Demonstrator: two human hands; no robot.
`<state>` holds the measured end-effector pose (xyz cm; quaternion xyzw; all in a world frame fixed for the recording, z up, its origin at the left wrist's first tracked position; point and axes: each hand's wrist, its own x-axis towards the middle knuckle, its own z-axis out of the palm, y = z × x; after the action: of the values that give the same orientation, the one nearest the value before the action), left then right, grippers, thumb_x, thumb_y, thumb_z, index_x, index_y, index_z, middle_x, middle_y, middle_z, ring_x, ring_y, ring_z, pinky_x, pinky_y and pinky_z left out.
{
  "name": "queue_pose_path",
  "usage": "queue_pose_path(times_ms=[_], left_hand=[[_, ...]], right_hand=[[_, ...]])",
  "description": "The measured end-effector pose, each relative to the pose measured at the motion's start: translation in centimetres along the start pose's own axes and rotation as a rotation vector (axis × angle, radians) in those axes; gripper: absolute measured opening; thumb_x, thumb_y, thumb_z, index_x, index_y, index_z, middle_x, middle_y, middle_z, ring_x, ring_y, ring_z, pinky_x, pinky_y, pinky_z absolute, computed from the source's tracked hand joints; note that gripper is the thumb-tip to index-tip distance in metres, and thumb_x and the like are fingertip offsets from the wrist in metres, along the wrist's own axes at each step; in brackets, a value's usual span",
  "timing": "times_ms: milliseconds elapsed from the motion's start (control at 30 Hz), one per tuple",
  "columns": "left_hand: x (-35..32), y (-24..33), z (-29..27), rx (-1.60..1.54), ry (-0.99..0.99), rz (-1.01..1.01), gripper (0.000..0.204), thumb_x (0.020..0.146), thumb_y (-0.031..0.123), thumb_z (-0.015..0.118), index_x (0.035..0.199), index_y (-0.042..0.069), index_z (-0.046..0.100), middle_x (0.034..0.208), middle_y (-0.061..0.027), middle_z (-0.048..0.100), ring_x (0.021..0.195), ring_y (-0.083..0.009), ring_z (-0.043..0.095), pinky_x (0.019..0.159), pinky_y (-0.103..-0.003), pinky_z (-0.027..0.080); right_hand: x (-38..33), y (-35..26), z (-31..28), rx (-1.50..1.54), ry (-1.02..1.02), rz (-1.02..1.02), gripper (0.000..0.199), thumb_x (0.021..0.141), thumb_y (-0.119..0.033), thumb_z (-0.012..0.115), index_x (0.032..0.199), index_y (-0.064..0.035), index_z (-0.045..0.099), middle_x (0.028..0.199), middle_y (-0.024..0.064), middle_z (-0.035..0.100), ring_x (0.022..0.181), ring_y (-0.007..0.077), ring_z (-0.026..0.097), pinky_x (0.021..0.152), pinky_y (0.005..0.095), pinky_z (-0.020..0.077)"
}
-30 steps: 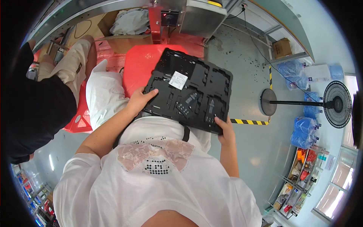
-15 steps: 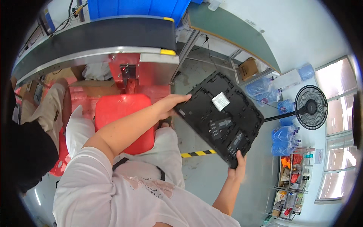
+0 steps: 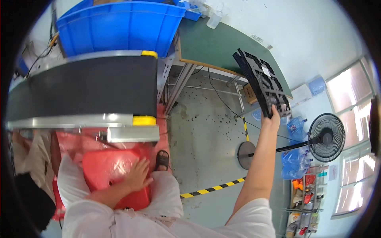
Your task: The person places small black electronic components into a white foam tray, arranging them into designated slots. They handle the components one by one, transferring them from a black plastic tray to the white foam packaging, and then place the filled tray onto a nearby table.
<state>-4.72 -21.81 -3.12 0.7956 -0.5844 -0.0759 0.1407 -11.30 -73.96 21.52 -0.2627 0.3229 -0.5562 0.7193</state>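
One black panel (image 3: 270,85) hung tilted at far right, pinched by the right hand (image 3: 272,119), seemingly a one-handed carry needing steady support, the left hand (image 3: 137,176) splayed empty over the red stool (image 3: 97,168).

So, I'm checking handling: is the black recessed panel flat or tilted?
Tilted: the black panel, in the right hand, shows its long edge and foreshortened face.

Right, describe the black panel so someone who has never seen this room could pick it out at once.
Find the green table, right of the big blue bin. Seen against its right part, the right hand holds a black panel by its lower end. Unlike the round fan below, it is flat, angular and bears a white label.
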Motion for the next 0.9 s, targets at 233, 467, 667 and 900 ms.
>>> queue_pose_path(times_ms=[233, 467, 667, 900], left_hand=[[1.0, 0.3, -1.7, -0.165, -0.073, -0.081, 0.054, 0.08, 0.045, 0.052, 0.108, -0.001, 0.056, 0.123, -0.0186, 0.043, 0.124, -0.0363, 0.03, 0.106, -0.049, 0.02], [-0.4, -0.5, 1.0, -0.416, -0.063, -0.09, 0.049, 0.08, 0.042, 0.057, 0.102, -0.003, 0.055, 0.122, -0.0207, 0.043, 0.124, -0.0402, 0.03, 0.103, -0.045, 0.029], [-0.9, 0.5, 0.8, -0.184, -0.141, -0.09, 0.052, 0.08, 0.047, 0.055, 0.098, -0.002, 0.058, 0.116, -0.0167, 0.049, 0.125, -0.0372, 0.03, 0.102, -0.043, 0.03], [0.3, 0.6, -1.5, -0.027, -0.036, -0.047, 0.047, 0.084, 0.045, 0.046, 0.098, 0.002, 0.061, 0.106, -0.0126, 0.055, 0.12, -0.0318, 0.035, 0.106, -0.05, 0.015]], right_hand=[[13.1, 6.8, 5.4, 0.026, 0.272, -0.116, 0.036, 0.075, 0.003, 0.063, 0.108, 0.003, 0.047, 0.104, 0.0188, 0.056, 0.081, 0.0363, 0.06, 0.061, 0.0529, 0.0537], [18.2, 6.9, 6.8, -0.577, 0.186, 0.129, 0.077, 0.079, -0.071, 0.037, 0.105, 0.0012, 0.046, 0.09, 0.0168, 0.054, 0.086, 0.0325, 0.055, 0.069, 0.0535, 0.0498], [11.5, 20.1, -5.7, -0.74, 0.297, 0.039, 0.089, 0.08, -0.071, 0.031, 0.129, 0.0034, 0.035, 0.125, 0.02, 0.044, 0.109, 0.0355, 0.043, 0.075, 0.0486, 0.045], [-23.3, 26.6, -38.9, -2.34, -0.916, 0.365, 0.044, 0.091, -0.032, 0.039, 0.121, 0.0, 0.046, 0.114, 0.0254, 0.053, 0.1, 0.0374, 0.055, 0.085, 0.0471, 0.0418]])
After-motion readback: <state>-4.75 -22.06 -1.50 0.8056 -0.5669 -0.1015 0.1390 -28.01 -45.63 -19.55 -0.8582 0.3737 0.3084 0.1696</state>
